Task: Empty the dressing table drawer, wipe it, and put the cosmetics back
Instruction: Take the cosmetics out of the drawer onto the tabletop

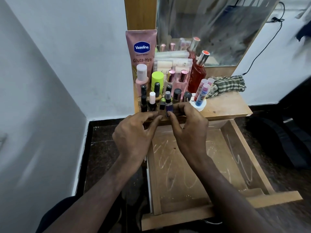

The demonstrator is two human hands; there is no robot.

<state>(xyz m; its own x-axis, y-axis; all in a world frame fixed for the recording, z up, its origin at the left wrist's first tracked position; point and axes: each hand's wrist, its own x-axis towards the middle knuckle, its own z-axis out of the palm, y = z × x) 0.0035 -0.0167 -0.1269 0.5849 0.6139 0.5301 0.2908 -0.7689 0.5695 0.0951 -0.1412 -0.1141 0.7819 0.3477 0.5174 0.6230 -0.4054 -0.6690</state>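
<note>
Right hand (188, 125) pinches a small purple bottle (168, 109) at the tabletop's front edge. Left hand (134, 132) sits close beside it, fingers curled loosely; we can't tell if it holds anything. We judge the bottle is either being set down or picked up. The drawer (232, 132) is pulled out below, with nothing in it and pale streaks on its floor. We can't say if it's been wiped. The cosmetics crowd the tabletop (223, 106): lotion tube (141, 47), red bottle (196, 73), black tubes. A checked cloth (230, 85) lies at right. Tight rows risk knock-overs.
</note>
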